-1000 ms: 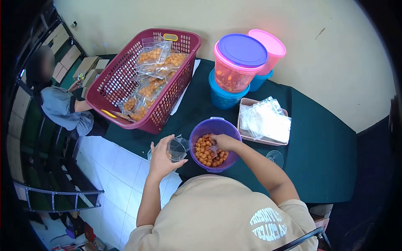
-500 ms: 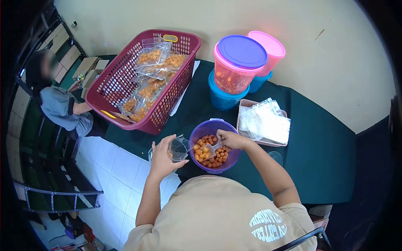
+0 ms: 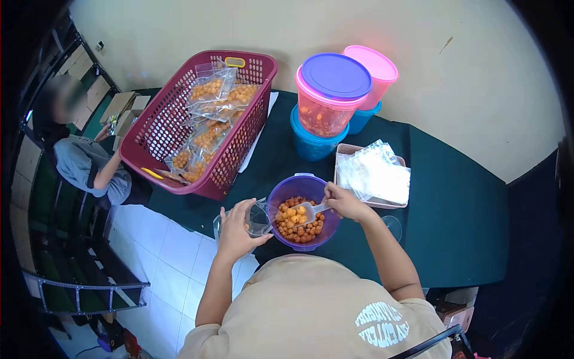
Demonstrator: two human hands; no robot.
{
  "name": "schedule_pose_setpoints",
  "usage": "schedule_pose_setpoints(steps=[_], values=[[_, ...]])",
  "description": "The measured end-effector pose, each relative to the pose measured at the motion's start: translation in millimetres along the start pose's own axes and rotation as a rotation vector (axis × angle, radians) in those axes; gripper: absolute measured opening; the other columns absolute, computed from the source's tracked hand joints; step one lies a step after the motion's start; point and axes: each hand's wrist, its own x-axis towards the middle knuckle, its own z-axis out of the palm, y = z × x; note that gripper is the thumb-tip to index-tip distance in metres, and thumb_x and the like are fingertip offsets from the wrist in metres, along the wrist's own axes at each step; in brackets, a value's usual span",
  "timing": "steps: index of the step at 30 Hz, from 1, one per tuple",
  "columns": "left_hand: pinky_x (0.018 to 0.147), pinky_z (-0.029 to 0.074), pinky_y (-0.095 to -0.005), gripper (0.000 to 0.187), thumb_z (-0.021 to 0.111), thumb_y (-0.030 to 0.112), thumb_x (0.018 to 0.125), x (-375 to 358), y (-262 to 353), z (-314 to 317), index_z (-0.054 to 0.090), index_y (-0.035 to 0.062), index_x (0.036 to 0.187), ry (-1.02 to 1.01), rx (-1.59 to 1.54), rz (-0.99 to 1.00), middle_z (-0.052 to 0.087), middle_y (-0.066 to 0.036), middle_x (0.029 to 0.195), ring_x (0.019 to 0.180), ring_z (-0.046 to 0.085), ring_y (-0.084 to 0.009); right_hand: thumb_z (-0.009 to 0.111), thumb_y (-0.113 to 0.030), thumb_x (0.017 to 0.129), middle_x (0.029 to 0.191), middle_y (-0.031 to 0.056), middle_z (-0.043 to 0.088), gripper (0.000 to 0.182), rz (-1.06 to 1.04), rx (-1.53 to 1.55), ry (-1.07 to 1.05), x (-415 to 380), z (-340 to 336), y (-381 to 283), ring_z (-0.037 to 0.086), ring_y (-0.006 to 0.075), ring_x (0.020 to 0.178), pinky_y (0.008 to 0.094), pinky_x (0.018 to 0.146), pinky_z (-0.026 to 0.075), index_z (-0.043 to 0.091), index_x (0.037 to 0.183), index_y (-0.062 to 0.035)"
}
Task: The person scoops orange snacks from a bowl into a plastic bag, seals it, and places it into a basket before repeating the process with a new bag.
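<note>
A small clear plastic bag (image 3: 257, 218), mouth open, is held upright beside a purple bowl (image 3: 304, 184) of round orange snacks (image 3: 298, 222), while a white scoop (image 3: 297, 212) loaded with snacks tilts over the bowl.

Bowl (image 3: 281, 192): purple. Snack balls (image 3: 297, 222): orange. Scoop (image 3: 302, 211): white. Basket (image 3: 156, 125): maroon, yellow handles. Tablecloth (image 3: 454, 209): dark green. Stacked tubs (image 3: 335, 96): pink and blue, purple lid.
</note>
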Motion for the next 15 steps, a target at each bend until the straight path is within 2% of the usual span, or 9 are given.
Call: schedule_pose_setpoints(steps=[3,6,10,13,15], values=[[0.110,0.011,-0.0627,0.088,0.086,0.033,0.056,0,4,1,0.043,0.0153,0.131,-0.023,-0.007,0.021,0.050,-0.006,0.131,0.123,0.047,-0.0270,0.057,-0.009,0.087,0.069,0.0007,0.047,0.016,-0.016,0.008,0.164,-12,-7,-10,0.046,0.0084,0.057,0.0244,0.045,0.038,0.041,0.086,-0.0098],[0.110,0.011,-0.0637,0.088,0.086,0.033,0.056,2,7,8,0.043,0.0152,0.131,-0.037,-0.002,0.033,0.050,-0.007,0.131,0.123,0.047,-0.0273,0.060,-0.010,0.087,0.069,0.0002,0.047,0.019,-0.014,0.136,0.229,-22,-8,-21,0.045,0.0081,0.057,0.0244,0.045,0.037,0.041,0.086,-0.0096],[0.110,0.009,-0.0640,0.093,0.086,0.035,0.054,1,14,13,0.040,0.0152,0.132,-0.003,0.018,0.105,0.049,-0.007,0.131,0.125,0.045,-0.0277,0.061,-0.011,0.089,0.070,-0.0004,0.049,0.022,-0.070,0.126,0.273,-29,-2,-29,0.041,0.0044,0.057,0.0212,0.044,0.032,0.040,0.083,-0.0106],[0.110,0.008,-0.0642,0.094,0.086,0.036,0.055,1,23,19,0.039,0.0159,0.133,0.016,0.031,0.145,0.047,-0.007,0.133,0.126,0.043,-0.0280,0.062,-0.009,0.088,0.073,0.0015,0.052,0.022,-0.178,-0.032,0.294,-29,7,-30,0.046,0.0067,0.061,0.0232,0.049,0.037,0.040,0.084,-0.0088],[0.110,0.007,-0.0643,0.094,0.086,0.036,0.056,1,27,23,0.038,0.0165,0.134,0.008,0.029,0.159,0.047,-0.008,0.134,0.127,0.042,-0.0287,0.062,-0.010,0.086,0.075,0.0107,0.055,0.024,-0.191,-0.118,0.287,-28,15,-35,0.055,0.0183,0.074,0.0345,0.068,0.045,0.039,0.087,-0.0044]])
